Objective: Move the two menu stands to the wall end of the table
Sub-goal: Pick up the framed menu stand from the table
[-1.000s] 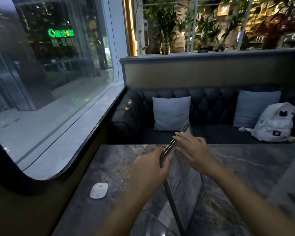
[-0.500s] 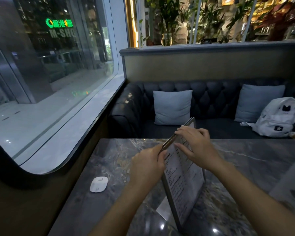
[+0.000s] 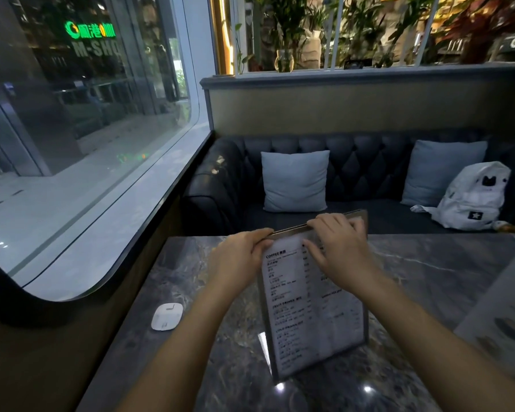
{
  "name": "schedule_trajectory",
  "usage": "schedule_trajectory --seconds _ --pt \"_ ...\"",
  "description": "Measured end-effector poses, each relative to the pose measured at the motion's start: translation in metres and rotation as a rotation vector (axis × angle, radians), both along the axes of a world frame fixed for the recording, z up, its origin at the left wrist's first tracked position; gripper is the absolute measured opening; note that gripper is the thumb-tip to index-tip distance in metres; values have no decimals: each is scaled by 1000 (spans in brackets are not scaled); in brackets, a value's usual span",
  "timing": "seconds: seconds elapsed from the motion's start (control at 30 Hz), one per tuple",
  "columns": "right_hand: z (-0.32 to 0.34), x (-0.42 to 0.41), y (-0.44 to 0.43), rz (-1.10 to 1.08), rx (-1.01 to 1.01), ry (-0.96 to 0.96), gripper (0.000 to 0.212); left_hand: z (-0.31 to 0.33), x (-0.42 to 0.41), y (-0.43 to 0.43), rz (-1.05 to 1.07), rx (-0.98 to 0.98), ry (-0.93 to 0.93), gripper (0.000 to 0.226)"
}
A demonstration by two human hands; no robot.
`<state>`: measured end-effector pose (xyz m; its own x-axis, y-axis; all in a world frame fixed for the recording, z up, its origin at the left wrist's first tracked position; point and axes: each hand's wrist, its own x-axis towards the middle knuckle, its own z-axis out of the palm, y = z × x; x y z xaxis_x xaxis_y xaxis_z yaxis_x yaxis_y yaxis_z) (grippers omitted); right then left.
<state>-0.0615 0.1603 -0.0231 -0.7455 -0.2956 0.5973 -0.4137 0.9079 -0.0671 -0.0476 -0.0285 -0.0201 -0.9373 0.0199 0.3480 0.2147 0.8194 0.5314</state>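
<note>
A framed menu stand (image 3: 312,316) with a white printed coffee menu stands upright on the dark marble table (image 3: 428,272), its printed face turned toward me. My left hand (image 3: 241,260) grips its top left corner. My right hand (image 3: 339,248) holds the top edge, fingers over the frame and thumb on the front. At the right edge a pale sheet with dark oval shapes (image 3: 503,319), blurred, may be a second menu stand; I cannot tell.
A small white oval device (image 3: 167,316) lies on the table near the window-side wall at left. Beyond the table's far edge a dark tufted sofa (image 3: 369,162) holds two grey cushions and a white backpack (image 3: 473,197).
The menu stand has rotated from edge-on to facing me, so its printed side now shows. Both hands stayed on its top edge and turned with it.
</note>
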Motion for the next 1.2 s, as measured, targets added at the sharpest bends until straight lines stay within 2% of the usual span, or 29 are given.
schedule_trajectory --seconds 0.13,0.37,0.43,0.5,0.57,0.63,0.77,0.87,0.97,1.03,1.2 --pt "3 5 1 -67 25 51 17 2 -12 -1 -43 17 -3 27" --pt "6 12 7 -133 63 118 16 -1 -29 2 -63 -15 -6 27" --pt "5 15 10 -115 61 110 17 -5 -33 1 -53 30 -13 29" --pt "2 19 15 -83 23 61 25 -12 -33 -1 -65 159 -55 39" --pt "-5 25 26 -60 -92 14 37 -24 -30 -6 -86 370 -105 53" --pt "-14 32 41 -92 -284 27 44 -38 -25 -15 -89 520 -141 53" --pt "-37 41 75 -206 -779 9 43 -71 -12 -23 -117 602 -219 37" --pt "-59 44 91 -225 -1067 -217 42 -93 -2 -21 -150 689 -336 32" --pt "-78 46 95 -82 -1126 -429 25 -108 2 -14 -174 774 -414 22" --pt "-84 48 95 -50 -1100 -456 18 -112 3 -12 -194 834 -434 17" --pt "-88 47 96 -59 -1126 -475 19 -115 4 -10 -195 908 -451 16"
